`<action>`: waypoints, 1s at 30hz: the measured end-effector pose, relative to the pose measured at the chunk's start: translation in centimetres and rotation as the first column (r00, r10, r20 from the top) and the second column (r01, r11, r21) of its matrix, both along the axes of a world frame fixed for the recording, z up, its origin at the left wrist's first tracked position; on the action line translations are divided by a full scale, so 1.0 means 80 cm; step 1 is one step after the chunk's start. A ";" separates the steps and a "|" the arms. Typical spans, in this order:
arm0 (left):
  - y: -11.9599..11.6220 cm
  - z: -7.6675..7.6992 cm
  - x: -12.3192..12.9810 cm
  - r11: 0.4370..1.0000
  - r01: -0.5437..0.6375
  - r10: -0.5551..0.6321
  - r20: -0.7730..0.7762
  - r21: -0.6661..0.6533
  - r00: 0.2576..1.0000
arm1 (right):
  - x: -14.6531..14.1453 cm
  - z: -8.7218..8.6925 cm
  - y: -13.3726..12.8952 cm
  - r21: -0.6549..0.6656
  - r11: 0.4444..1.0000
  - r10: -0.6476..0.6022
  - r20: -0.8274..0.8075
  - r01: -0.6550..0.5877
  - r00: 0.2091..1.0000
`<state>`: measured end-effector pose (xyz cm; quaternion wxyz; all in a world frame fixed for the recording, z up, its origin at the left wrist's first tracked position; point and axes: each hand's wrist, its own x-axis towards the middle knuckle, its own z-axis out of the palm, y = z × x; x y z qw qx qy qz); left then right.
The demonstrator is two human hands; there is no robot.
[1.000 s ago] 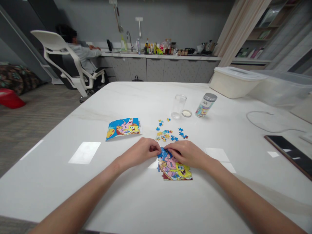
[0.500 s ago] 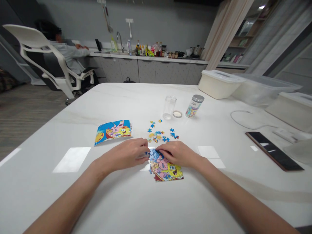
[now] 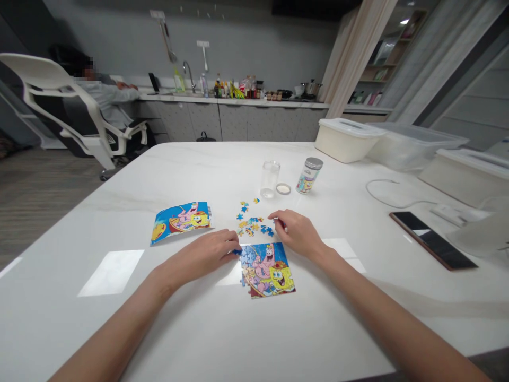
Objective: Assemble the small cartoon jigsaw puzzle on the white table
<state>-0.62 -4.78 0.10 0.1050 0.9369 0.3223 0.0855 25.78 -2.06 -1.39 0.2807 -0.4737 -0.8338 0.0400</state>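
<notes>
Blue, one piece (image 3: 237, 252) sits in left hand (image 3: 218, 248) beside one puzzle (image 3: 269, 270).

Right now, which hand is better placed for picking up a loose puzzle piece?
Probably the right hand: it is at the right side of the loose pieces. The left hand appears to pinch a blue piece beside the left edge of the partly assembled puzzle.
</notes>
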 end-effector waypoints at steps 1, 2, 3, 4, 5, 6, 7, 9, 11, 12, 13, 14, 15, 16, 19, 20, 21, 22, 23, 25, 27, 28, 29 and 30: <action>-0.001 0.000 0.002 1.000 -0.006 0.007 0.011 -0.015 1.000 | 0.000 -0.001 0.001 -0.002 1.000 0.013 0.000 -0.013 1.000; -0.001 0.000 0.004 1.000 -0.014 0.014 0.022 -0.027 1.000 | 0.001 -0.002 0.002 -0.002 1.000 0.023 0.001 -0.023 1.000; -0.002 -0.001 0.005 0.999 -0.022 0.023 0.030 -0.037 0.999 | 0.001 -0.003 0.003 -0.002 1.000 0.028 0.004 -0.028 1.000; -0.002 -0.001 0.007 0.999 -0.029 0.031 0.037 -0.043 0.999 | 0.002 -0.003 0.004 -0.003 1.000 0.028 0.009 -0.028 1.000; -0.003 -0.001 0.008 0.998 -0.035 0.037 0.044 -0.044 0.998 | 0.002 -0.004 0.004 -0.005 1.000 0.024 0.014 -0.024 1.000; -0.003 -0.001 0.009 0.998 -0.040 0.042 0.050 -0.041 0.998 | 0.003 -0.005 0.005 -0.007 1.000 0.021 0.018 -0.021 1.000; -0.003 -0.002 0.010 0.998 -0.043 0.045 0.056 -0.034 0.997 | 0.004 -0.006 0.006 -0.007 1.000 0.020 0.021 -0.020 1.000; -0.005 -0.003 0.011 0.999 -0.046 0.046 0.057 -0.016 0.997 | 0.005 -0.008 0.008 -0.002 1.000 0.019 0.028 -0.019 0.999; -0.006 -0.003 0.011 0.999 -0.046 0.046 0.043 -0.004 0.998 | 0.007 -0.011 0.010 0.004 1.000 0.016 0.032 -0.016 0.999; -0.006 -0.004 0.011 0.999 -0.045 0.045 0.035 0.000 0.998 | 0.007 -0.012 0.010 0.006 1.000 0.012 0.032 -0.013 0.999; -0.006 -0.004 0.011 0.999 -0.041 0.041 0.028 0.002 0.999 | 0.007 -0.013 0.011 0.006 1.000 0.011 0.031 -0.011 0.999; -0.006 -0.005 0.010 0.999 -0.036 0.036 0.022 0.004 0.999 | 0.007 -0.014 0.011 0.003 1.000 0.012 0.031 -0.012 0.999; -0.006 -0.005 0.009 0.999 -0.031 0.031 0.019 0.007 0.999 | 0.007 -0.015 0.011 -0.002 1.000 0.014 0.031 -0.014 0.999; -0.005 -0.006 0.009 1.000 -0.027 0.027 0.016 0.011 1.000 | 0.007 -0.016 0.011 -0.008 1.000 0.016 0.032 -0.016 0.999; -0.005 -0.007 0.008 0.999 -0.019 0.019 -0.001 0.040 1.000 | 0.008 -0.017 0.012 -0.022 1.000 0.022 0.042 -0.021 0.999; -0.005 -0.007 0.009 0.998 -0.020 0.020 -0.006 0.058 1.000 | 0.008 -0.017 0.012 -0.025 0.999 0.022 0.046 -0.021 0.999; -0.006 -0.007 0.011 0.997 -0.024 0.025 -0.008 0.079 1.000 | 0.008 -0.018 0.012 -0.026 0.999 0.024 0.051 -0.022 0.998; -0.008 -0.007 0.014 0.994 -0.029 0.030 -0.007 0.101 1.000 | 0.008 -0.018 0.012 -0.026 0.999 0.025 0.055 -0.024 0.998; -0.010 -0.006 0.017 0.992 -0.032 0.032 -0.002 0.120 0.999 | 0.008 -0.018 0.012 -0.024 0.999 0.026 0.059 -0.025 0.998; -0.017 -0.005 0.026 0.991 -0.009 0.008 0.007 0.133 1.000 | 0.008 -0.019 0.011 -0.018 0.999 0.028 0.061 -0.027 0.998; -0.025 -0.004 0.036 0.991 0.085 -0.085 0.003 0.102 0.996 | 0.006 -0.019 0.010 -0.017 1.000 0.027 0.061 -0.026 0.998; -0.028 -0.004 0.041 0.987 0.140 -0.140 -0.004 0.077 0.990 | 0.006 -0.019 0.010 -0.019 0.999 0.027 0.060 -0.025 0.998; -0.032 -0.004 0.045 0.983 0.175 -0.175 -0.008 0.050 0.985 | 0.005 -0.019 0.010 -0.022 0.999 0.026 0.060 -0.024 0.998; -0.034 -0.005 0.048 0.979 0.202 -0.202 -0.009 0.025 0.979 | 0.005 -0.019 0.010 -0.025 0.999 0.024 0.061 -0.023 0.998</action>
